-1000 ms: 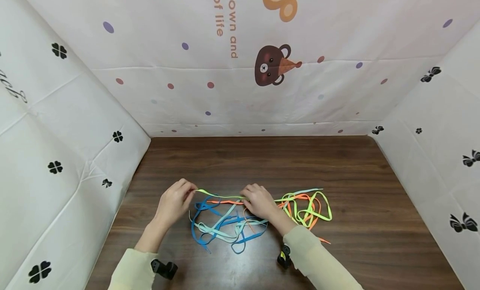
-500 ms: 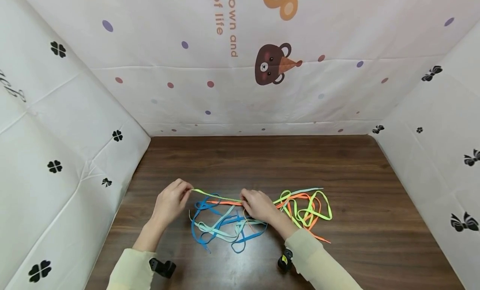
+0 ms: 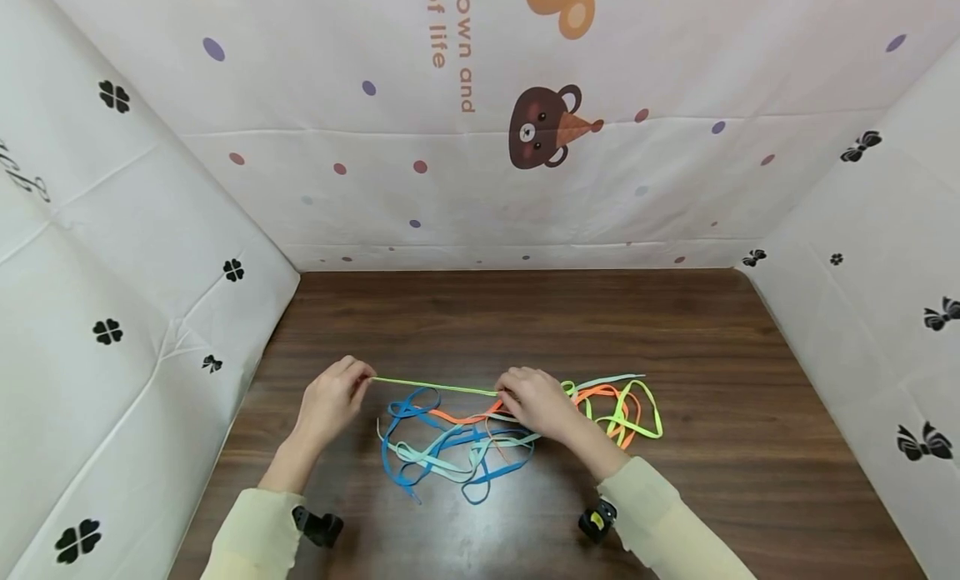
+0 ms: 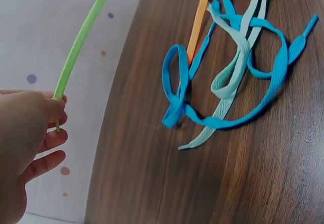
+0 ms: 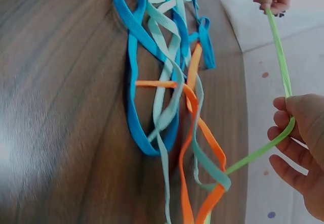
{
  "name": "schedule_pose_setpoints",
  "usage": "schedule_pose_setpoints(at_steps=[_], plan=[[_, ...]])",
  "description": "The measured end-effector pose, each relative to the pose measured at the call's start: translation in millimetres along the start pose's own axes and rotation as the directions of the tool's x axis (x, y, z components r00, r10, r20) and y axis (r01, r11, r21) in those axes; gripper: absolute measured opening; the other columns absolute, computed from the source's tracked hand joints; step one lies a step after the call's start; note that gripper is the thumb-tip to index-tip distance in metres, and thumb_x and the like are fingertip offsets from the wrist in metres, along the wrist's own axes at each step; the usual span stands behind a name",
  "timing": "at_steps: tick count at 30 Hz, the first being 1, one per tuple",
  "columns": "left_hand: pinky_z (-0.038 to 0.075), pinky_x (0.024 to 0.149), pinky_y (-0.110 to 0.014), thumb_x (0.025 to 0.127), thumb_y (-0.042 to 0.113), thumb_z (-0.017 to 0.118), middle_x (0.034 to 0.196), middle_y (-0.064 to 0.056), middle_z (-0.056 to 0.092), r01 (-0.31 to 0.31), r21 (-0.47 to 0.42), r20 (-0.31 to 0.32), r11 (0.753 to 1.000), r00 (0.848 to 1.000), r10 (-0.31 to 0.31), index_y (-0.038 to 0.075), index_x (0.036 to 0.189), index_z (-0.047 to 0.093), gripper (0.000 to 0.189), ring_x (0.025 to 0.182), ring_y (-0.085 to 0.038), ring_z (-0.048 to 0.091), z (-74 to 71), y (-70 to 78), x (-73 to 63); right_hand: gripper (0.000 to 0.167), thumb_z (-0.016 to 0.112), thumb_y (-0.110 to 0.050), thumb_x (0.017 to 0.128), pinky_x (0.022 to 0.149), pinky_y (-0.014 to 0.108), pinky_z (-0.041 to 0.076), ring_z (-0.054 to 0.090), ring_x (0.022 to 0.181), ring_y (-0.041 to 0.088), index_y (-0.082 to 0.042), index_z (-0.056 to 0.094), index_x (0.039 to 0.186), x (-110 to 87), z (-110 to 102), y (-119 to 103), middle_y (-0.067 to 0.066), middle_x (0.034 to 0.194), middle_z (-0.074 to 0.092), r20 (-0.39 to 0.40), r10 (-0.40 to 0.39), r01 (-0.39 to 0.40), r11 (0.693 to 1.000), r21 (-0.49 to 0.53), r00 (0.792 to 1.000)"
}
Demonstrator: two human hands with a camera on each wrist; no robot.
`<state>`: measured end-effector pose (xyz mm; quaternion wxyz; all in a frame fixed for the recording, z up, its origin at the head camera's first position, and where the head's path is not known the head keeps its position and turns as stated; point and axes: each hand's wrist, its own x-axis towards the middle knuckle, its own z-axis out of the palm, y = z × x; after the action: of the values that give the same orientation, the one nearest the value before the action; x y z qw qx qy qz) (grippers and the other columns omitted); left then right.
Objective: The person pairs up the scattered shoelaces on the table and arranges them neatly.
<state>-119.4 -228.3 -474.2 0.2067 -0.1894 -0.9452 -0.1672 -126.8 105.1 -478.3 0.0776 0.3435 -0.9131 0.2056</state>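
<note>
A flat yellow-green shoelace (image 3: 435,386) is stretched between both hands above the table. My left hand (image 3: 330,401) pinches its tip between thumb and fingers, as the left wrist view shows with the lace (image 4: 76,47) hanging taut. Farther along, my right hand (image 3: 536,403) pinches the same lace (image 5: 281,57) between thumb and forefinger. Below lie a blue shoelace (image 3: 390,459), a pale mint shoelace (image 3: 450,472) and an orange shoelace (image 3: 457,417), tangled together. Right of my right hand, the rest of the green lace lies looped with orange; the right forearm covers part of it.
The laces lie on a dark brown wooden table (image 3: 480,322). White printed cloth walls (image 3: 420,197) enclose it at the back and both sides. A black wrist camera (image 3: 318,526) sits at the left sleeve, another black camera (image 3: 597,520) at the right.
My left hand has drifted left with the green lace's tip. My right hand has shifted right along with its grip, and the green span between them is longer and straighter. The orange lace has bent.
</note>
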Motion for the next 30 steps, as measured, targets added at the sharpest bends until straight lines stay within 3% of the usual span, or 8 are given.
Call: schedule_pose_setpoints(at_steps=[18, 30], plan=[[0.043, 0.049, -0.030, 0.073, 0.003, 0.074, 0.075, -0.001, 0.057, -0.011, 0.041, -0.011, 0.999, 1.000, 0.011, 0.010, 0.080, 0.063, 0.015, 0.060, -0.014, 0.053, -6.7, -17.5, 0.5, 0.004, 0.066, -0.016, 0.085, 0.054, 0.021, 0.039, 0.046, 0.061, 0.006, -0.012, 0.066, 0.084, -23.3, -25.9, 23.2, -0.007, 0.076, 0.059, -0.007, 0.024, -0.024, 0.997, -0.068, 1.000], [0.043, 0.048, -0.032, 0.074, 0.003, 0.073, 0.075, -0.002, 0.057, 0.022, 0.069, -0.028, 0.997, 0.999, -0.020, 0.010, 0.080, 0.063, 0.013, 0.060, -0.017, 0.054, -14.9, -27.1, 5.3, 0.007, 0.062, -0.016, 0.088, 0.055, 0.023, 0.042, 0.049, 0.063, 0.007, -0.010, 0.066, 0.087, -37.0, -48.6, 47.3, -0.004, 0.078, 0.059, -0.020, 0.083, -0.085, 0.991, -0.101, 0.996]])
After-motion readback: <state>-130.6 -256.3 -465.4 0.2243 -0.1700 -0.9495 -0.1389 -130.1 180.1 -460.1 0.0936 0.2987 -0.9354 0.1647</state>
